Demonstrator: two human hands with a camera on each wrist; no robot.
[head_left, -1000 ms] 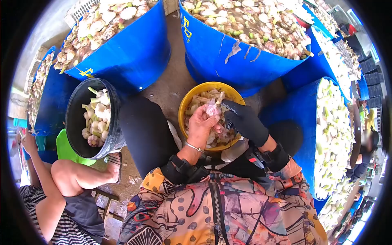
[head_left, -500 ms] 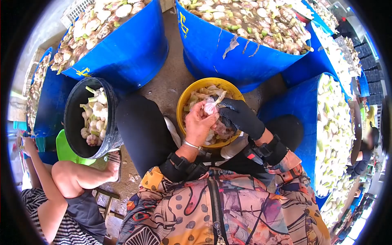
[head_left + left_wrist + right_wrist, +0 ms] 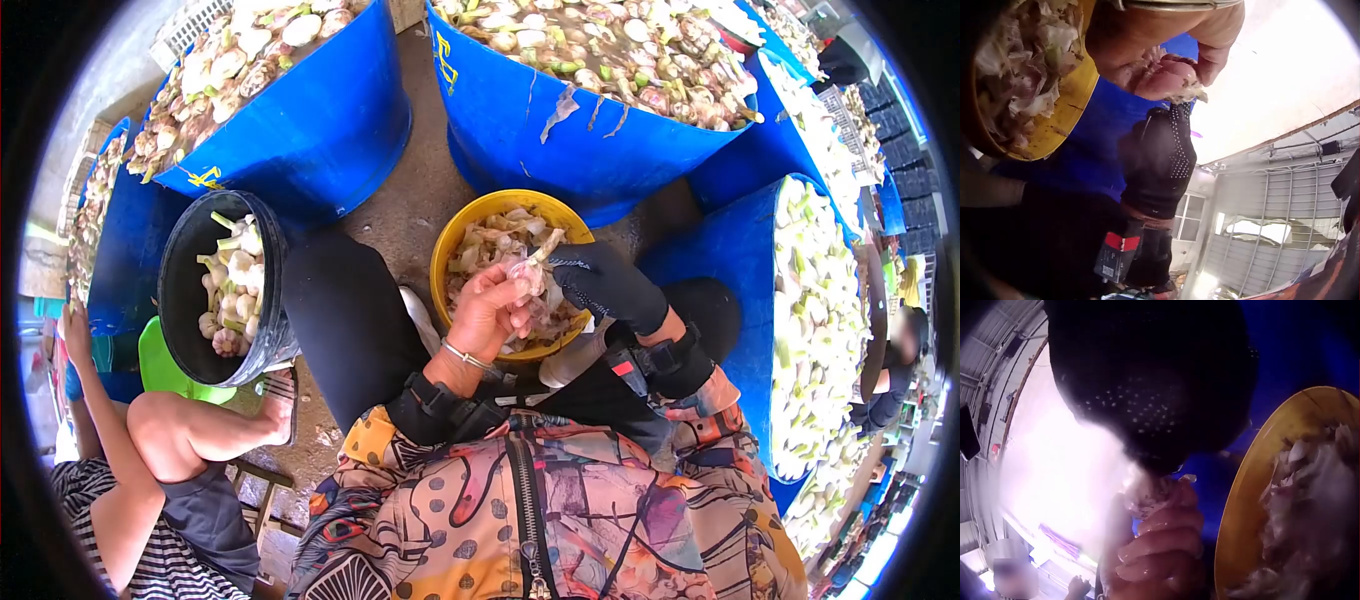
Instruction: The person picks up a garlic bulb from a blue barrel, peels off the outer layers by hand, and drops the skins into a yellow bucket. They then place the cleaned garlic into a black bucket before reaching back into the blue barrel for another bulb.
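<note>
My bare left hand (image 3: 484, 312) grips a garlic bulb (image 3: 528, 272) above a yellow bucket (image 3: 440, 262) of loose peelings (image 3: 487, 245). The bulb's stalk points up and to the right. In a black dotted glove, my right hand (image 3: 608, 288) has its fingers curled against the bulb's right side, by the stalk. The left wrist view shows the bare hand (image 3: 1166, 37) round the bulb (image 3: 1179, 84), with the gloved hand (image 3: 1159, 159) just below. In the right wrist view the glove (image 3: 1154, 381) hides its own fingertips where they meet the bulb (image 3: 1147, 490).
Left of my knee, a black bucket (image 3: 180, 330) holds garlic bulbs. Large blue tubs (image 3: 590, 160) full of garlic stand ahead and to the right (image 3: 735, 340). A seated person's bare leg (image 3: 210, 430) and a green basin (image 3: 165, 365) are at the left.
The left hand has turned around the bulb and covers more of it. The gloved hand has shifted slightly right, its fingers staying close to the stalk.
</note>
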